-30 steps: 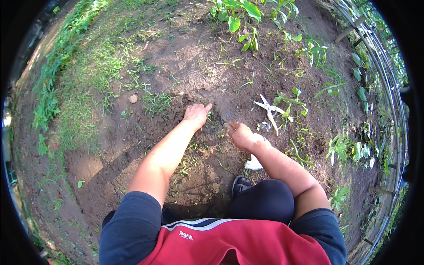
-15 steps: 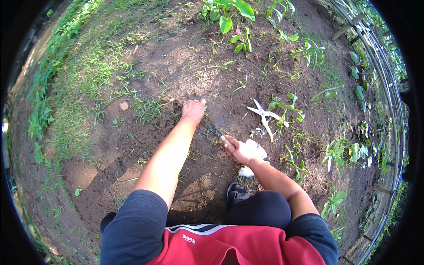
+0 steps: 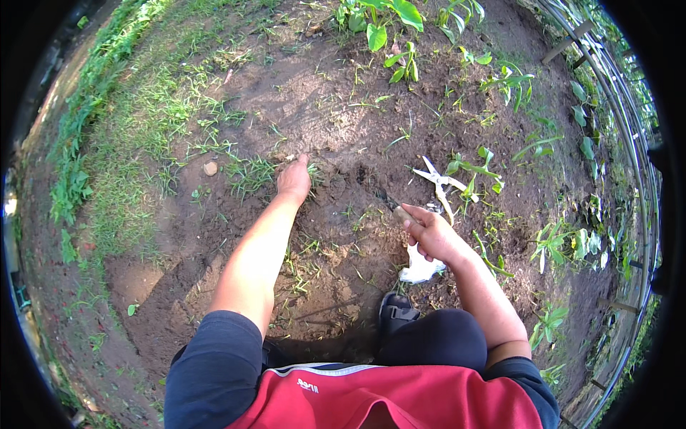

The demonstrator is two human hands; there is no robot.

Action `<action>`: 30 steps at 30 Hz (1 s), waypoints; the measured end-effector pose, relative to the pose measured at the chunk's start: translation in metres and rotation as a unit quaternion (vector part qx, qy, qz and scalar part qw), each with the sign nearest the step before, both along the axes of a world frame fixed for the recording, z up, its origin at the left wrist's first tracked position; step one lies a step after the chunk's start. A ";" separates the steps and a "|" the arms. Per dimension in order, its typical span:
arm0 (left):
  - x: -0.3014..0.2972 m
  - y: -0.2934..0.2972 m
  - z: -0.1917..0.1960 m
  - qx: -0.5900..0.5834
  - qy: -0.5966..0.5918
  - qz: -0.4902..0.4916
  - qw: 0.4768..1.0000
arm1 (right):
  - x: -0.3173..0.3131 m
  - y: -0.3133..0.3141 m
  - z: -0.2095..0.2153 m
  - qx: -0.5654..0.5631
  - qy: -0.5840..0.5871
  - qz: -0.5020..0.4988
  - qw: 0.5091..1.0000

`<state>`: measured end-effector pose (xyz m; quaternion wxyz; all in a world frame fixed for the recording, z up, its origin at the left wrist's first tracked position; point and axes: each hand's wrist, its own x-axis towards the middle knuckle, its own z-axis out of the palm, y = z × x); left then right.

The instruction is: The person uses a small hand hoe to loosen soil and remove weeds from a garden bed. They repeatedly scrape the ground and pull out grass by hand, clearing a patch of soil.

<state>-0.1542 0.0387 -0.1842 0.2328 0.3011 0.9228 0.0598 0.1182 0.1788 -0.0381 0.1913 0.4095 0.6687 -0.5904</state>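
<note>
My right hand (image 3: 432,234) is closed around the light-coloured handle of a small digging tool (image 3: 395,206). Its dark, narrow blade points up and left toward a small hollow (image 3: 362,174) in the brown soil; the exact kind of blade is hard to make out. At the soil, beside a tuft of grass (image 3: 251,176), is my left hand (image 3: 294,179), back upward. Its fingers point away from me and are mostly hidden, so whether they grip anything does not show. Beyond my right hand lie white-handled pruning shears (image 3: 439,186), their blades apart.
A crumpled white plastic bag (image 3: 420,267) lies just below my right hand, near my dark shoe (image 3: 397,312). Leafy green plants (image 3: 389,21) grow at the far side. A curved rail fence (image 3: 623,121) bounds the right, and grass (image 3: 136,143) covers the left. A pale stone (image 3: 210,169) sits left.
My right hand has drawn back to the right with the tool, its blade now farther from my left hand. My left hand has shifted slightly left. The view has moved a little.
</note>
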 end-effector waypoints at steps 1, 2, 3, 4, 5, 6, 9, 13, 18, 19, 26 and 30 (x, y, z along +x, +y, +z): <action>0.000 -0.003 0.002 0.001 0.013 -0.029 0.999 | -0.002 -0.001 -0.002 -0.004 0.002 -0.010 1.000; 0.000 -0.005 0.005 -0.001 0.024 -0.057 0.998 | -0.006 -0.002 -0.005 0.010 -0.009 -0.003 1.000; 0.001 -0.008 0.007 -0.004 0.035 -0.084 0.996 | -0.010 -0.003 -0.008 0.014 -0.017 0.002 1.000; 0.006 -0.009 0.008 0.023 0.051 -0.103 0.993 | -0.016 -0.004 -0.013 0.017 -0.027 0.004 1.000; 0.009 -0.007 0.008 0.032 0.051 -0.131 0.990 | -0.022 -0.005 -0.019 0.028 -0.032 0.013 0.999; 0.012 -0.006 0.007 0.042 0.055 -0.159 0.985 | -0.029 -0.007 -0.025 0.040 -0.039 0.019 0.998; 0.021 0.000 0.001 0.030 0.057 -0.224 0.973 | -0.047 -0.018 -0.054 0.095 -0.025 0.044 0.994; 0.030 0.007 -0.008 0.003 0.037 -0.243 0.969 | -0.043 -0.025 -0.097 0.139 -0.006 0.089 0.986; 0.034 0.012 -0.005 0.001 0.001 -0.217 0.976 | -0.015 -0.006 -0.129 0.185 0.061 0.134 0.972; 0.035 0.009 -0.002 0.008 -0.008 -0.195 0.981 | -0.014 -0.003 -0.130 0.177 0.052 0.137 0.973; 0.007 -0.037 0.024 0.026 -0.027 -0.009 0.999 | -0.019 -0.004 -0.083 0.294 -0.003 0.157 0.943; -0.019 -0.088 0.038 0.020 0.019 0.040 0.999 | -0.012 -0.012 -0.058 0.439 0.034 0.155 0.884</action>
